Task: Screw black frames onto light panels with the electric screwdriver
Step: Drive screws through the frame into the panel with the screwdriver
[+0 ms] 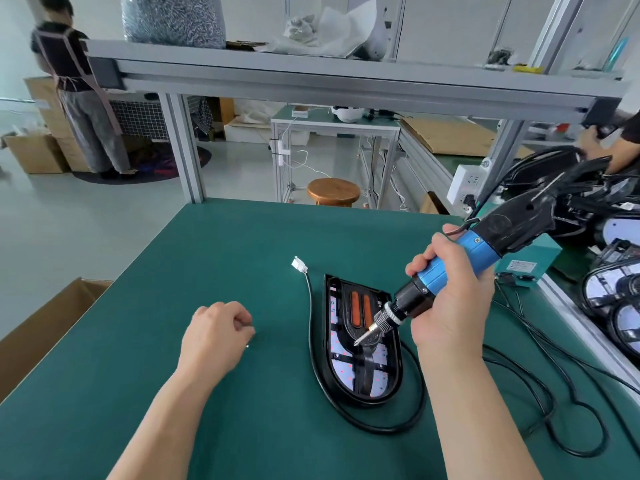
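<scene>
The right hand (450, 299) is wrapped tight round the blue barrel of the screwdriver (446, 265), fingers curled over it and thumb along the near side. The tool slants down to the left, and its bit tip sits over the middle of the panel (341, 368); whether it touches cannot be told.

The panel lies flat on the green worktop (156, 410), right of the middle, with its square end toward the far edge and its rounded end toward the near edge. The black frame (320, 341) sits on it, with white lit surface showing through the openings and 2 orange strips (360, 308) near the far end. A black cable (309, 306) runs along the panel's left side to a white plug (299, 264) lying beyond the far end, and loops round the near end.

The left hand (214, 332) rests on the worktop left of the panel, well apart from it, fingers curled in and thumb against the forefinger. A tiny shiny piece (247, 346) lies at the fingertips; whether it is pinched cannot be told.

Along the right edge stand a green box (530, 261) and a pile of more panels (616, 306), with black cords (554, 410) trailing over the worktop. A cardboard box (41, 323) sits off the left edge.
</scene>
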